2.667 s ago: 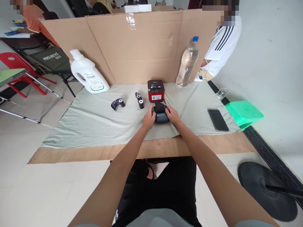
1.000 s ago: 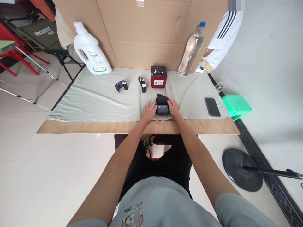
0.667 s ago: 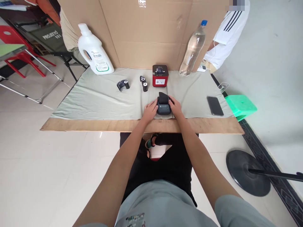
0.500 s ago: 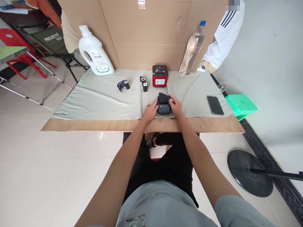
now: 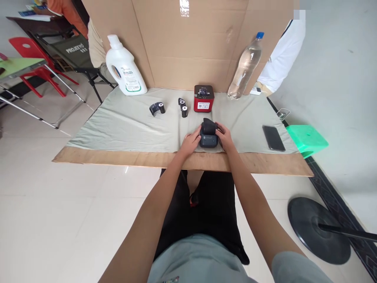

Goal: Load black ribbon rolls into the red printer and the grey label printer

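A small dark-blue portable printer lies on the cloth near the table's front edge, with a black strip curling up out of its top. My left hand grips its left side, fingertips pressed to the casing. On the opposite side, my right hand holds the casing with its fingers by the strip. Behind it stands a red and black box-shaped device with a white label. To the left are small black rolls with white cores and another roll with a loose dark strip.
A white jug and a clear bottle lean against the cardboard panel at the back. A phone lies at the right. Beyond that edge is a green stool. A person's white sleeve shows behind the panel.
The whole view has shifted a little, so the table appears slightly lower and further right. Both hands keep their hold on the printer, and the black strip looks more curled.
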Demonstrator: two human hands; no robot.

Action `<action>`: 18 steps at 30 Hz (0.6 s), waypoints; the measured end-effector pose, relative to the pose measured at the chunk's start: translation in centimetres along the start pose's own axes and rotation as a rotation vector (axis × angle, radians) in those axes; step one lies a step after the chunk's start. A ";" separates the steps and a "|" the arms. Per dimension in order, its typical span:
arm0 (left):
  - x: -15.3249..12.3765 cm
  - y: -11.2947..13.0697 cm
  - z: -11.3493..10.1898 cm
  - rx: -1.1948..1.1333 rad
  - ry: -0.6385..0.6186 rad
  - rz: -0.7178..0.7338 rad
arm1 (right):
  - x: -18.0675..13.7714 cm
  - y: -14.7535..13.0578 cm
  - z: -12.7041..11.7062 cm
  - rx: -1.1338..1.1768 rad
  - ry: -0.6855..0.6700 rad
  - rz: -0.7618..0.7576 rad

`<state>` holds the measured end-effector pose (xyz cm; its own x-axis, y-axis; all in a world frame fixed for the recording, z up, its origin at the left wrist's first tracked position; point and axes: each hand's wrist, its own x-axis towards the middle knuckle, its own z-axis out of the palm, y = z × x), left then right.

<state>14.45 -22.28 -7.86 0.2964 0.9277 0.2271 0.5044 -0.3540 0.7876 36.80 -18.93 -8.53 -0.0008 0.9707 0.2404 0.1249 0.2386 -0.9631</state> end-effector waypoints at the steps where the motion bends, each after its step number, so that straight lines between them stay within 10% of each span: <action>1: 0.0 0.1 -0.1 0.004 -0.003 0.001 | 0.0 0.1 0.0 0.016 0.004 -0.001; 18: 0.0 0.9 1.6 0.634 -0.150 -0.138 | -0.3 0.9 0.1 0.080 0.120 -0.026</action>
<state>16.22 -22.80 -8.11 0.2809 0.9593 0.0300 0.9116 -0.2765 0.3040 36.87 -18.98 -9.51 0.1161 0.9548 0.2738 0.0473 0.2701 -0.9617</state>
